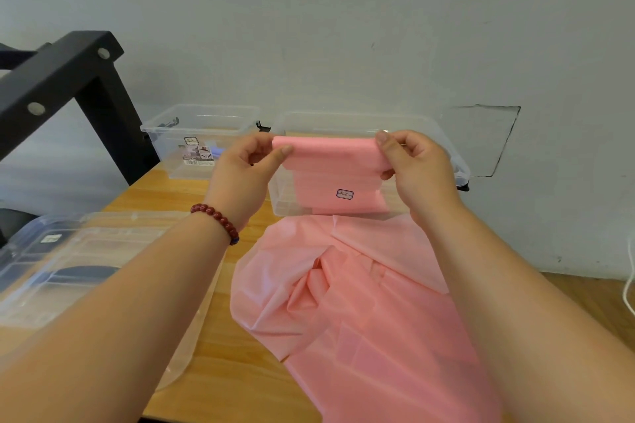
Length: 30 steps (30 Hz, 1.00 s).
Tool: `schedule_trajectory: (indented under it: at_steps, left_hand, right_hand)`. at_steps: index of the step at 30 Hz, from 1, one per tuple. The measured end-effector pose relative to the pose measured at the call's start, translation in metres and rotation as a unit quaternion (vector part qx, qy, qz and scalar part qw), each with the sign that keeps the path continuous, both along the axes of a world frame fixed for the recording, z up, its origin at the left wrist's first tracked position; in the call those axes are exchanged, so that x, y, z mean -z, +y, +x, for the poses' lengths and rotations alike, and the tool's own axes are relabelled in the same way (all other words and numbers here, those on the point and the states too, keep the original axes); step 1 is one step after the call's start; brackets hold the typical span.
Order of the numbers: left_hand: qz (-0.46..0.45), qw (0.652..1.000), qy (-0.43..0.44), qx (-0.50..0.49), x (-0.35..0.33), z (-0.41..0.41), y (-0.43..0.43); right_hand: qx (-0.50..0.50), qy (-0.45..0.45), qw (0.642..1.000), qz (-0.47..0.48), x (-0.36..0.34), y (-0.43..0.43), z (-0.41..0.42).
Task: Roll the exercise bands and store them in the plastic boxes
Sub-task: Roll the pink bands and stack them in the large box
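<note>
Presently, the thin pink elastic exercise band [330, 161] is held raised by its folded upper edge. One end of the edge is pinched between thumb and curled fingers of the left hand [247, 165], the other end likewise by the right hand [415, 165]. The remaining length is draped, creased, across the light wooden table [220, 364]. Two clear rectangular plastic boxes are positioned beyond: the right-hand box [443, 137] directly behind the band, the left-hand box [199, 120] beside it.
</note>
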State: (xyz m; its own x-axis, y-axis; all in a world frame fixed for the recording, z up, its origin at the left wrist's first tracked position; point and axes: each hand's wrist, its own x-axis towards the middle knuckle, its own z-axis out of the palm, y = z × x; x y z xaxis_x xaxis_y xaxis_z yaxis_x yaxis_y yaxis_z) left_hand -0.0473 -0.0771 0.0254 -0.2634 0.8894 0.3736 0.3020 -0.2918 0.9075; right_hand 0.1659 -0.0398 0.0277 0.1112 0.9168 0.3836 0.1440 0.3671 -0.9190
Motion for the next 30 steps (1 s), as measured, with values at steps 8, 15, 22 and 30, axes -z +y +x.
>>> schedule_trajectory:
  at_steps: [8,15,22,30]
  left_hand:
    - [-0.008,0.999,-0.053,-0.01,0.0027,0.0013,-0.0051]
    - [0.001,0.999,-0.03,0.012,0.002,0.0012,-0.0049]
    - [0.016,0.999,-0.026,0.019,0.0019,0.0028,-0.0059]
    - [0.019,1.0,-0.011,0.002,0.0014,0.0016,-0.0052]
  right_hand:
    - [-0.064,-0.025,0.998,-0.012,0.0049,-0.003,0.0044]
    - [-0.018,-0.011,1.0,-0.003,0.0049,-0.0029,0.0014]
    - [-0.014,-0.008,1.0,0.015,0.0021,-0.0041,0.0008]
    - [-0.056,0.037,0.998,0.001,0.0006,-0.0082,0.0008]
